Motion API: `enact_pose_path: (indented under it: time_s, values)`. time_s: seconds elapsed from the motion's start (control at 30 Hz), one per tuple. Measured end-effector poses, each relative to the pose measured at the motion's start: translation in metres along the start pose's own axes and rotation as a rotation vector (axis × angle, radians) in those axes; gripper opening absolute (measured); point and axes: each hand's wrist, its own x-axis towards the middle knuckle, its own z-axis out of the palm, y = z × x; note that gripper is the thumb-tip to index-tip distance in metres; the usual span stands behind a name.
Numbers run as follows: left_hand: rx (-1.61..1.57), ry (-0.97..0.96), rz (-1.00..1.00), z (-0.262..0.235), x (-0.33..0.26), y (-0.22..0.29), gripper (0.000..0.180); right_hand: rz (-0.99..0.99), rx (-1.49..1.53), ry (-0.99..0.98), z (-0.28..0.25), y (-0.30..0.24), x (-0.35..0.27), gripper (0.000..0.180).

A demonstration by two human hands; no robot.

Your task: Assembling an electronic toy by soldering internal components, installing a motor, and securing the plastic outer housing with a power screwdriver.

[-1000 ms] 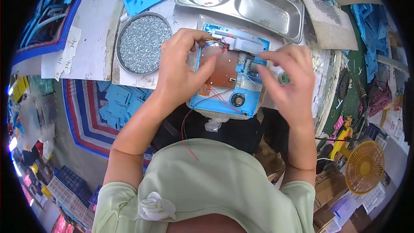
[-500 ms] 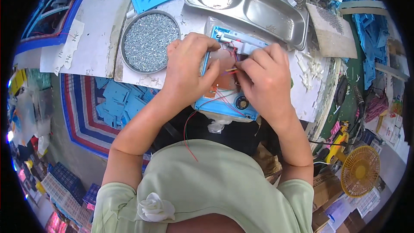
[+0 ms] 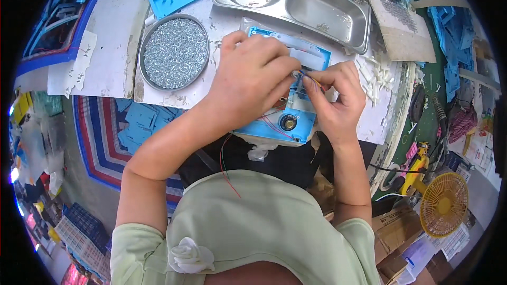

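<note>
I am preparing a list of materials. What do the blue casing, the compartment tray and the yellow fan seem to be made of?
Blue casing: probably moulded plastic, semi-matte; even colour, thin raised edges. Compartment tray: metal, likely stainless steel, shiny; grey with bright reflections. Yellow fan: probably plastic; uniform colour, fine ribs; finish unclear.

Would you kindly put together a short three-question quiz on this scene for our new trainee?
1. True or false: the round dish of small silvery parts stands to the left of the blue casing.

2. What does the right hand pinch?
A) a screwdriver
B) coloured wires
C) a folded cloth

3. Fill in the gap: a scatter of loose ____ pieces lies on the table to the right of the right hand.

Key: 1. True. 2. B. 3. White.
</note>
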Motion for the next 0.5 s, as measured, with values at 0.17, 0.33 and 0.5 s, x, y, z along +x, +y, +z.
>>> enact_pose_path:
  time_s: [0.17,0.33,0.5]
  values:
    - [0.085,-0.034,0.058,0.007,0.005,-0.004,0.022,-0.055,0.030,-0.006,0.000,0.003,0.002,0.016]
    - [0.128,-0.097,0.111,0.002,0.007,-0.011,0.019,-0.182,-0.024,-0.046,-0.003,0.007,0.006,0.020]
    - [0.123,-0.105,0.185,-0.001,0.012,-0.019,0.016,-0.260,-0.083,-0.069,-0.007,0.011,0.010,0.021]
